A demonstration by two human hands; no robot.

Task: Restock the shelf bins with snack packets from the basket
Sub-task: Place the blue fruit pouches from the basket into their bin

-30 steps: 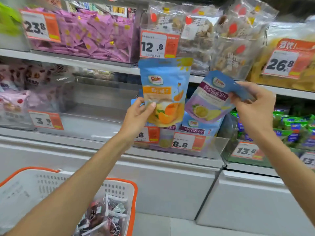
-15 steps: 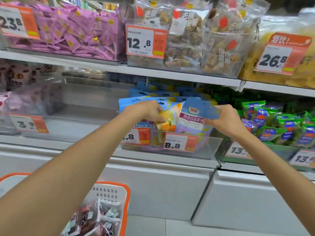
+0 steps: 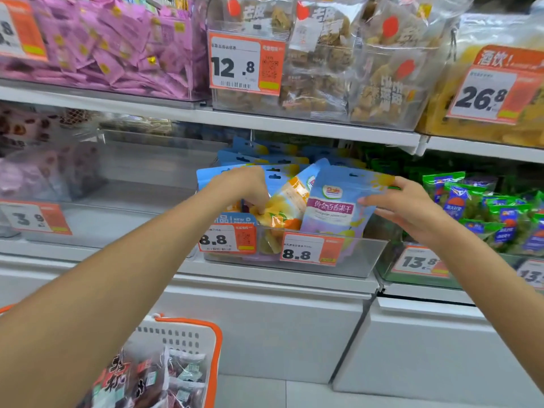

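Two bare arms reach into a clear shelf bin (image 3: 362, 260) on the middle shelf of a snack aisle. The left hand (image 3: 244, 187), knuckles up and wrist bent down, pinches an orange mango packet (image 3: 287, 206) between thumb and curled fingers, the packet tilted and half sunk among the blue-topped packets (image 3: 250, 154) standing behind it at 12 o'clock. The right hand (image 3: 409, 207) comes in from 3 o'clock, its thumb on the front and its fingers behind the right edge of a lilac passion-fruit packet (image 3: 338, 201), which stands nearly upright at the front of the same bin, touching the mango packet on its left. Two orange price tags (image 3: 312, 248) reading 8.8 hang on the bin's front wall. At 3 o'clock of the bin lie green packets (image 3: 477, 201) in a neighbouring bin; at 9 o'clock is a clear bin (image 3: 141, 184) with a 3.9 tag. At 7 o'clock, low beside the left forearm, an orange-rimmed white basket (image 3: 182, 337) holds dark red snack packets (image 3: 141, 378).
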